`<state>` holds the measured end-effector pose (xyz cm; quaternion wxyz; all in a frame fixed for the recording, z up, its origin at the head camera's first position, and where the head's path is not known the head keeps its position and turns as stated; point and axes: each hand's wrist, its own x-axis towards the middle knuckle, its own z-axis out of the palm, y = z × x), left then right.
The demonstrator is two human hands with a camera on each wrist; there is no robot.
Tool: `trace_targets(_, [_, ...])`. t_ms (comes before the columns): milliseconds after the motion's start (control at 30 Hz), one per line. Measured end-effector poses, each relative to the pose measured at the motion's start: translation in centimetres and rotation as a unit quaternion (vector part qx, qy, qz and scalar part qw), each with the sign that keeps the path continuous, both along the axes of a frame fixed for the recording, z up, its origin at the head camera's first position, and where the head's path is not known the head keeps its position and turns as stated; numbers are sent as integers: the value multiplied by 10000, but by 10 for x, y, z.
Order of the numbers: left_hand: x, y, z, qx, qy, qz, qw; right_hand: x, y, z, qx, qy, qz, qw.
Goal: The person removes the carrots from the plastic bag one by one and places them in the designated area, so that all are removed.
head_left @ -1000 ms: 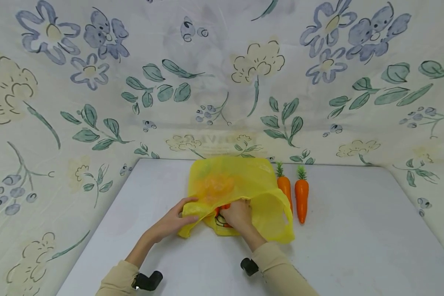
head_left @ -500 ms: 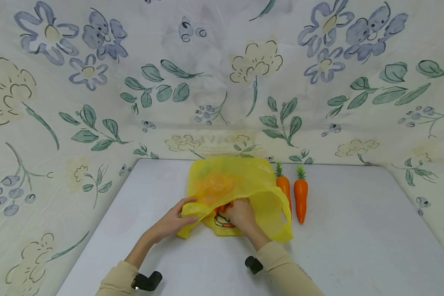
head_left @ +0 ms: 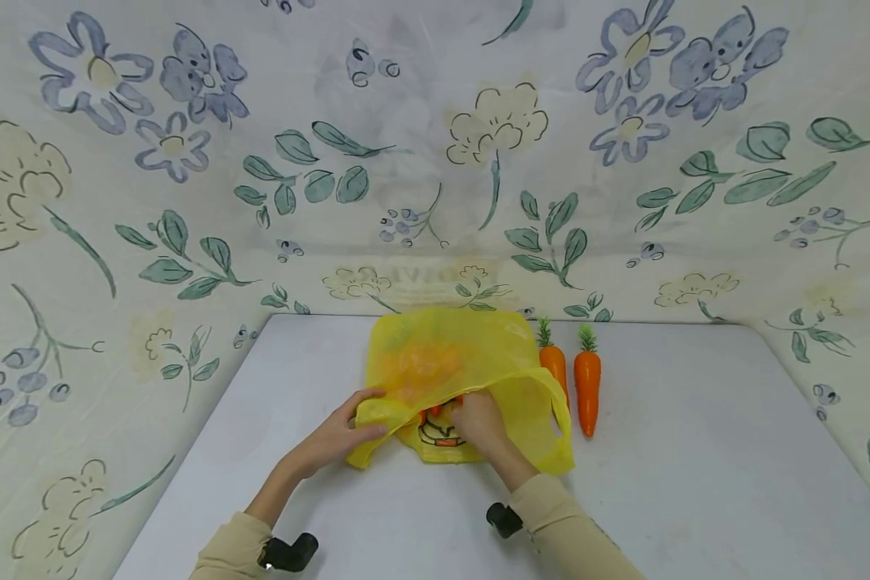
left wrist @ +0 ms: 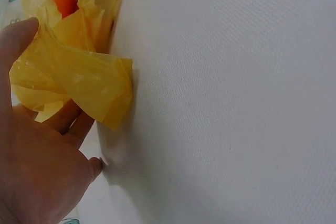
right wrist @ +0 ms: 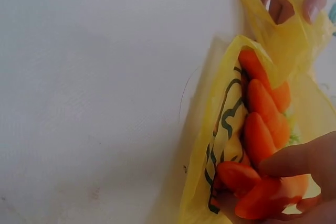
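Observation:
A yellow plastic bag point(head_left: 449, 338) lies on the table with its mouth toward me. My left hand point(head_left: 337, 435) holds the left side of the mouth, thumb on one side of the plastic point(left wrist: 79, 77) and fingers on the other. My right hand point(head_left: 482, 423) reaches into the opening. Several orange carrots point(right wrist: 268, 108) lie bunched inside, seen in the right wrist view. There the right fingers curl round a carrot point(right wrist: 268, 198) at the near end of the bunch; some fingertips are hidden. A dark line drawing point(right wrist: 228, 114) is printed on the bag.
Right of the bag, a carrot point(head_left: 588, 391) with a green top lies on the white table point(head_left: 696, 443). Another carrot point(head_left: 553, 362) beside it is partly covered by the bag's edge. A flower-patterned sheet point(head_left: 420, 185) hangs behind and at the sides.
My right hand has shifted slightly right within the bag's mouth, uncovering more of the print. The left hand keeps its hold on the bag. The view has shifted slightly.

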<state>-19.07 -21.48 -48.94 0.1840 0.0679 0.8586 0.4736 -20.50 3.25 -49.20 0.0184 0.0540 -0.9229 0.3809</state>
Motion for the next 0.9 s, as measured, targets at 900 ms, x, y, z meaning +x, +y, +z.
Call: trace_targets(900, [1, 0, 2, 16, 9, -12, 10000, 11, 1, 4, -545, -158, -59, 9984])
